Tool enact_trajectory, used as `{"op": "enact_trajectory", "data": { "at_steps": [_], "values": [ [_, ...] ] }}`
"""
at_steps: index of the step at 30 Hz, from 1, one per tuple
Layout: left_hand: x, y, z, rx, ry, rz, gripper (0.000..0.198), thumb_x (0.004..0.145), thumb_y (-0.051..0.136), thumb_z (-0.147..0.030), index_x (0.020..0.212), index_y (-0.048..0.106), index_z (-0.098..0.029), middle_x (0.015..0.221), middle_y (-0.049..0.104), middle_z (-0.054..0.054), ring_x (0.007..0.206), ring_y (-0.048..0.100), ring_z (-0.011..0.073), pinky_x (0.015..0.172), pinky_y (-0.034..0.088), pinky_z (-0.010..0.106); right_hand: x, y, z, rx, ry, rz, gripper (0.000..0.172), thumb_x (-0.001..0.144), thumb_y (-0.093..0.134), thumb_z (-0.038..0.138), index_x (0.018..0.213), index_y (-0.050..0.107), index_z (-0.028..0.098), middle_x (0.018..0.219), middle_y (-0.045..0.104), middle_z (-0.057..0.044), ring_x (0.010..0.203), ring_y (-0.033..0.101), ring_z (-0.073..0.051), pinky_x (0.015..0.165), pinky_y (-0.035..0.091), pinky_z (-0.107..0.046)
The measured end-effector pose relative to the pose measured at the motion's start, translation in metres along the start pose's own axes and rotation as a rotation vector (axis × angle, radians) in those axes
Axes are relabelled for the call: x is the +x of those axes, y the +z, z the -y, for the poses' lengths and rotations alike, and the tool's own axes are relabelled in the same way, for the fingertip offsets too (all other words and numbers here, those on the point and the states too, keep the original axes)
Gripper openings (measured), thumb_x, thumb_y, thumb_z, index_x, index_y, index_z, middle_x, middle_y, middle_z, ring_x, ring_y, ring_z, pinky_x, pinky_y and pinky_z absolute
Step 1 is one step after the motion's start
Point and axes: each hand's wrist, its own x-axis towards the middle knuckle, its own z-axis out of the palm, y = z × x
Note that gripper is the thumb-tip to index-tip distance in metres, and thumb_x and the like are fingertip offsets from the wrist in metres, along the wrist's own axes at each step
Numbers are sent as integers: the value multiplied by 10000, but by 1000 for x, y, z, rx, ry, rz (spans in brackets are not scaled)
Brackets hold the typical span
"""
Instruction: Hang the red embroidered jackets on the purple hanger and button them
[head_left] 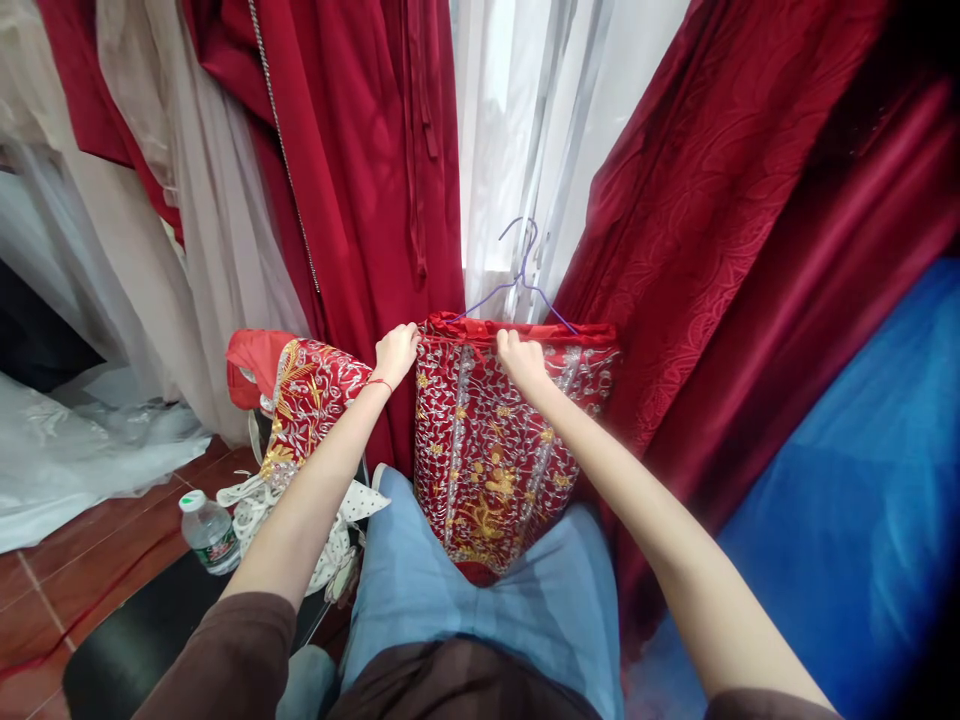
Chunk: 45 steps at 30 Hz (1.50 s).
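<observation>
A red embroidered skirt [480, 450], patterned in silver and gold, hangs down in front of my knees with its red waistband uppermost. My left hand [397, 355] is closed on the left end of that waistband. Toward its middle, my right hand [521, 362] grips the band with fingers curled. A purple wire hanger [523, 275] rises from the waistband, hook up; its lower part is hidden by the cloth. Beside my left wrist lies another red embroidered garment [319, 385] with a plain red edge.
Long red garments [345, 150] hang behind, with white cloth [495, 100] between them. A water bottle [210, 532] stands on a black seat [142, 630] at left, near a white dotted cloth [330, 560]. Shiny blue fabric [840, 480] is on the right.
</observation>
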Motion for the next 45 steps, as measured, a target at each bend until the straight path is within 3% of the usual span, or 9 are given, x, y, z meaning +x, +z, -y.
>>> {"op": "enact_trajectory", "data": {
  "at_steps": [11, 15, 17, 20, 23, 26, 33, 40, 45],
  "values": [
    [8, -5, -2, 12, 5, 37, 217, 979, 448, -318, 1041, 630, -218, 1088, 643, 120, 1016, 633, 267, 820, 500, 343, 0, -3, -21, 219, 23, 26, 256, 927, 422, 173, 1127, 574, 120, 1002, 689, -143, 857, 651, -225, 665, 353, -289],
    [22, -6, -5, -88, 108, -33, 332, 929, 492, -246, 1241, 555, -151, 1213, 574, 160, 1141, 573, 270, 969, 484, 378, -5, -13, -52, 353, 9, -93, 295, 943, 429, 349, 1099, 572, 144, 979, 681, -95, 818, 597, -207, 644, 353, -279],
    [31, -5, -8, -103, 206, -79, 455, 890, 505, -202, 1342, 499, -149, 1326, 509, 167, 1230, 515, 278, 1053, 441, 403, -11, -18, -75, 272, 46, -174, 386, 949, 414, 405, 1174, 547, 122, 1082, 647, -139, 853, 575, -225, 657, 359, -290],
    [43, -1, -16, -68, 337, -1, 452, 856, 519, -187, 1304, 564, -223, 1427, 441, 125, 1338, 423, 285, 1113, 395, 432, -20, -23, -112, 106, 37, -151, 419, 931, 456, 431, 1180, 566, 112, 1188, 580, -193, 957, 541, -266, 740, 376, -320],
    [50, 6, -25, -22, 236, 125, 408, 847, 557, -238, 1251, 612, -248, 1440, 433, 140, 1383, 368, 334, 1092, 407, 479, -29, -23, -141, -11, -52, -38, 398, 903, 527, 430, 1134, 614, 117, 1203, 558, -200, 1048, 505, -299, 848, 369, -374],
    [52, 7, -31, 6, 55, 192, 419, 871, 553, -342, 1281, 596, -265, 1327, 518, 168, 1253, 496, 369, 975, 473, 497, -35, -21, -156, -90, -71, -3, 389, 901, 544, 410, 1133, 642, 114, 1237, 540, -211, 1107, 476, -325, 873, 358, -397],
    [48, -15, -18, 133, 93, 30, 443, 869, 545, -533, 1186, 692, -260, 1155, 637, 122, 1077, 612, 341, 885, 461, 422, -41, -27, -187, -33, -54, -29, 430, 975, 425, 498, 1052, 702, 178, 1101, 613, -158, 990, 528, -291, 701, 334, -318],
    [51, -12, -19, 37, 115, -29, 363, 915, 462, -380, 1170, 671, -228, 1127, 685, 133, 1063, 631, 321, 859, 457, 382, -40, -29, -181, 67, -109, -154, 421, 1009, 373, 424, 951, 709, 177, 1027, 641, -126, 894, 543, -241, 625, 307, -306],
    [64, 4, -19, -215, -40, -113, 340, 895, 436, -274, 1128, 663, -172, 1032, 714, 140, 994, 642, 298, 909, 451, 373, -37, -29, -166, 82, -152, -248, 368, 1017, 373, 343, 921, 689, 180, 1003, 646, -123, 866, 536, -235, 707, 352, -322]
  ]
}}
